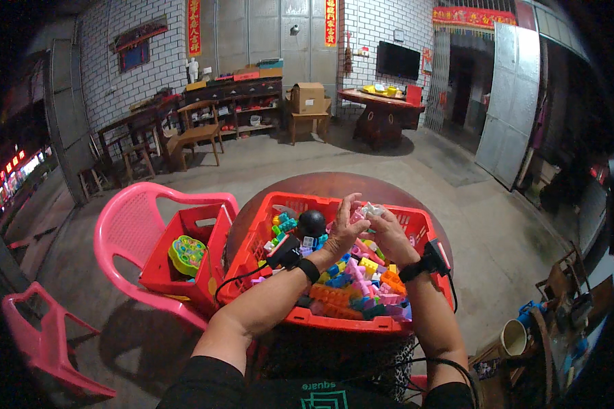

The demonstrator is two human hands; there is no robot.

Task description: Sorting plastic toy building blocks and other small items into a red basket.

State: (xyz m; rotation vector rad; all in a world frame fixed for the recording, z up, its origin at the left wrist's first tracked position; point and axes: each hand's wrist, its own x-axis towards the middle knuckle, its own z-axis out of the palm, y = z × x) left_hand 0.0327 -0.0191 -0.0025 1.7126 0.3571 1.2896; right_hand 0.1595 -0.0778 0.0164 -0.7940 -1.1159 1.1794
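Above the far part of a red plastic basket (pixel 361 327), my two hands are close together around small white and pink toy blocks (pixel 370 209). My left hand (pixel 346 230) has its fingers curled upward, with thumb and forefinger at the pink part. The white part is pinched by the fingertips of my right hand (pixel 391 236). Whether the two parts are joined cannot be made out. Below, the basket is full of loose building blocks (pixel 355 276) in many colours. A black ball (pixel 312 223) lies among them, left of my left hand.
The basket stands on a round dark table (pixel 320 183). To its left, a pink plastic chair (pixel 126 218) holds a red crate (pixel 205 238) with a green toy (pixel 187 255). Another pink chair (pixel 48 341) is at lower left. A bucket (pixel 514 337) stands at lower right.
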